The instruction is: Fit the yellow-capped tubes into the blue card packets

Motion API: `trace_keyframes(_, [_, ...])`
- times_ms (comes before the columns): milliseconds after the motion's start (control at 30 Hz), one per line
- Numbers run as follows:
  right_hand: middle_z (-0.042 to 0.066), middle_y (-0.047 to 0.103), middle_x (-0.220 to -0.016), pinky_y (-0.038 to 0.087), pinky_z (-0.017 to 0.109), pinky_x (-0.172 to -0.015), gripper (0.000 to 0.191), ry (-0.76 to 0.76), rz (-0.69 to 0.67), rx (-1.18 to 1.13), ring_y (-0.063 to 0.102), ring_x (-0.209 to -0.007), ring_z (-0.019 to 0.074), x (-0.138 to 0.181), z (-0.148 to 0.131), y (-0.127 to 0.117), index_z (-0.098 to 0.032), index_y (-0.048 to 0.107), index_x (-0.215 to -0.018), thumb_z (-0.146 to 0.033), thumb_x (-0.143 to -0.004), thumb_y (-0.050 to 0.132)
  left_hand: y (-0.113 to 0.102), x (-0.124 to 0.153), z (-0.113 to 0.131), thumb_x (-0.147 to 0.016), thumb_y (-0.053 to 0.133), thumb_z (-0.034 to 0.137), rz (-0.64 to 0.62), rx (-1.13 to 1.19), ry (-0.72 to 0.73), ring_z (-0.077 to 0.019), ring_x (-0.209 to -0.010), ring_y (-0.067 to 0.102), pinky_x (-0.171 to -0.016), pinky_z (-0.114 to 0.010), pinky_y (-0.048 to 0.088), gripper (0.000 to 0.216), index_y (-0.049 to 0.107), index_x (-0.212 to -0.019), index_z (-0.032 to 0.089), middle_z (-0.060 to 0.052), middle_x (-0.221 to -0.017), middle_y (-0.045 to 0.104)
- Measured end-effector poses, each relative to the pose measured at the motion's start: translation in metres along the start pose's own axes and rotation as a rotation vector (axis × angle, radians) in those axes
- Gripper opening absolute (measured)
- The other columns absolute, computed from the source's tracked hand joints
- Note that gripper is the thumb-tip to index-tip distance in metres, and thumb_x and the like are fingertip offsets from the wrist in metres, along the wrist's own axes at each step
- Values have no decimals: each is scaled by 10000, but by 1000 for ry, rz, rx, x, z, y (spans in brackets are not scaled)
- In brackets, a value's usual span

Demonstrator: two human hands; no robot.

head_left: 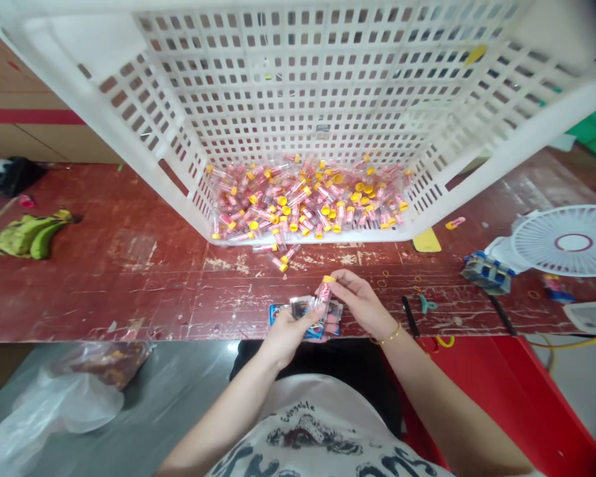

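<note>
A small clear tube (324, 291) with a yellow cap and pink-and-white contents stands nearly upright between my hands at the table's near edge. My left hand (289, 336) is closed around its lower part, thumb across the front. The fingertips of my right hand (366, 305) pinch at the yellow cap. Under and behind my left hand lie flat blue printed packets (277, 314), partly hidden by the hand and tube. Just beyond my hands, several loose tubes (281, 264) of the same kind lie on the table.
A large white plastic basket (298, 86) tilts toward me, with many capped tubes heaped at its lower edge. Bananas (34, 235) lie to the left. On the right are a white fan (571, 242), a yellow card (426, 240), a blue-and-clear bundle (489, 273) and a black strap (410, 317).
</note>
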State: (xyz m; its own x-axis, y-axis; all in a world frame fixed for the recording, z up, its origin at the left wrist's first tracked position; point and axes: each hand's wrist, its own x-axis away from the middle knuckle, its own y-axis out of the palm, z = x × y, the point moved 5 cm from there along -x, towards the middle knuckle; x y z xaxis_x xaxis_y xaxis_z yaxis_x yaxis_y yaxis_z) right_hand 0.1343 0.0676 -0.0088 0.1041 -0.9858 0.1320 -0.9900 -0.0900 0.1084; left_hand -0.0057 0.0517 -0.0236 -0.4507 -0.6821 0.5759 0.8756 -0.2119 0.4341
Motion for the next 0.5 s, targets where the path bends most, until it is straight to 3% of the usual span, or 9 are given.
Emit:
trace_keyframes(100, [54, 550, -1096, 515, 332, -810, 610, -94, -115, 78, 577, -1003, 202, 21, 5, 14, -256, 429, -1096, -369, -630, 805, 9, -5, -5, -722, 736, 407, 14, 113, -99, -166, -625, 676, -586, -272, 568, 369, 694, -926, 102, -106, -787, 730])
trace_keyframes(167, [66, 480, -1166, 506, 340, -847, 813, -154, -74, 205, 538, -1067, 217, 34, 5, 19, -276, 349, -1178, -259, -542, 854, 15, -7, -6, -723, 735, 411, 11, 148, -127, -150, -589, 660, -582, -260, 563, 359, 702, -876, 88, -107, -751, 725])
trace_keyframes(333, [41, 467, -1088, 506, 325, -799, 641, -236, 152, 281, 549, -956, 180, 43, 3, 15, -282, 336, -1120, -141, -632, 727, 23, -4, -6, -698, 745, 441, -51, 127, -113, -144, -622, 663, -554, -199, 528, 384, 712, -862, 95, -92, -744, 722])
trace_keyframes(500, [48, 443, -1096, 504, 270, -686, 652, -242, 143, 243, 537, -890, 159, 44, 6, 13, -276, 321, -1116, -93, -607, 684, 17, 0, -11, -639, 809, 345, -26, 94, -71, -153, -653, 672, -580, -212, 531, 381, 703, -942, 140, -46, -746, 718])
